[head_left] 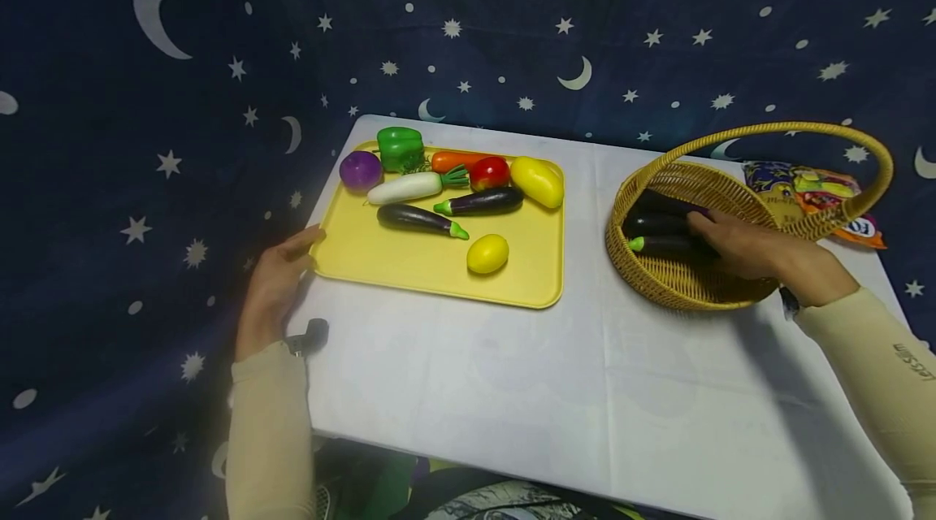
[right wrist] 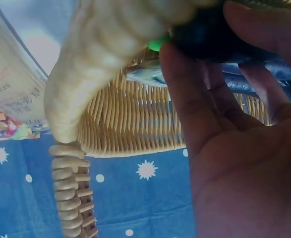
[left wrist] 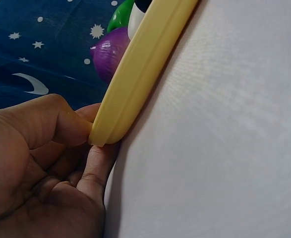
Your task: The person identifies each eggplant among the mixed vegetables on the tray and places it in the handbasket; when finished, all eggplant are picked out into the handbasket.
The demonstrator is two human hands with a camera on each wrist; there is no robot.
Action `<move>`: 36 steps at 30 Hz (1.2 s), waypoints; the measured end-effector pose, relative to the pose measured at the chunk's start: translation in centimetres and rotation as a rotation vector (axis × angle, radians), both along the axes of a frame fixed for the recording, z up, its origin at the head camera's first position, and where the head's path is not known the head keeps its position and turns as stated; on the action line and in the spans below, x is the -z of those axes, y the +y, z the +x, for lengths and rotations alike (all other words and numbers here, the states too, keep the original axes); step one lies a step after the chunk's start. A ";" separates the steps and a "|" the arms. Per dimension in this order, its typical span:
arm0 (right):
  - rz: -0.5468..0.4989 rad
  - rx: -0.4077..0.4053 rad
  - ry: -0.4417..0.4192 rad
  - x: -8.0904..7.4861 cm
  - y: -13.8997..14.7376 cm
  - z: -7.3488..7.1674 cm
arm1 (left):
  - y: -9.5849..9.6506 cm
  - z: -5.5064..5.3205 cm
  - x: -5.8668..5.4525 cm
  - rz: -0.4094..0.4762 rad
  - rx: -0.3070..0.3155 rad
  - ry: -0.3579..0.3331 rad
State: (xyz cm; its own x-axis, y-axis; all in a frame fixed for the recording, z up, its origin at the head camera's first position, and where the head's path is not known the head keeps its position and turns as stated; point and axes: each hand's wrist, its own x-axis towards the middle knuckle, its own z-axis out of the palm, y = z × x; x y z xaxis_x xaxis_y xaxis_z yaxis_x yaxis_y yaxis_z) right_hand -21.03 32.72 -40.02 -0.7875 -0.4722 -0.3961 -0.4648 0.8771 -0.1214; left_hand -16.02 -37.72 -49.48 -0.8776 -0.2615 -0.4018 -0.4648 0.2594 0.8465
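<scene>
My left hand (head_left: 274,280) is at the left edge of the yellow tray (head_left: 409,268). In the left wrist view its fingers (left wrist: 98,166) pinch the tray's corner. On the tray lie two eggplants (head_left: 483,201), a lemon (head_left: 487,253), a white radish (head_left: 409,188), a carrot (head_left: 455,161), a green bell pepper (head_left: 400,148), a round purple vegetable (head_left: 361,171), a red fruit (head_left: 489,174) and a larger yellow fruit (head_left: 537,182). My right hand (head_left: 738,244) reaches into the wicker basket (head_left: 658,286) and grips a dark eggplant (right wrist: 200,39) with a green stem. Other eggplants (head_left: 654,223) lie beside it.
The basket's tall handle (head_left: 775,128) arches over my right hand. Behind the basket are colourful printed food bags (head_left: 826,199). A white cloth covers the table (head_left: 468,374), and a dark blue curtain (head_left: 497,32) with moons and stars hangs behind and to the left.
</scene>
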 end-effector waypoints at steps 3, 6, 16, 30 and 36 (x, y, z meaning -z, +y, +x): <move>-0.027 0.000 0.011 0.2 0.2 0.0 | 0.0 -0.1 0.1 0.004 -0.001 0.008; -0.071 -0.031 0.049 0.5 0.5 0.1 | 0.0 -0.2 0.1 0.013 -0.005 0.016; -0.115 -0.050 0.109 1.1 1.0 0.7 | 0.1 -0.2 -0.2 0.011 -0.001 0.019; -0.153 -0.079 0.154 1.5 1.2 0.8 | 0.3 0.0 -0.2 0.004 -0.005 0.001; -0.245 -0.168 0.288 2.1 1.6 0.9 | 0.3 0.0 -0.1 0.004 0.003 0.015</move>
State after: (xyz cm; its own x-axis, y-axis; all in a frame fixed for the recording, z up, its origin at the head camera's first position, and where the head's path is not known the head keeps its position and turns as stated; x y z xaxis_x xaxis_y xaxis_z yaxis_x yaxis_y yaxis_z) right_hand -20.17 34.35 -42.13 -0.7538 -0.6564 -0.0302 -0.6445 0.7475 -0.1611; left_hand -16.02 -37.41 -49.38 -0.8843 -0.2576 -0.3894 -0.4513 0.2571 0.8546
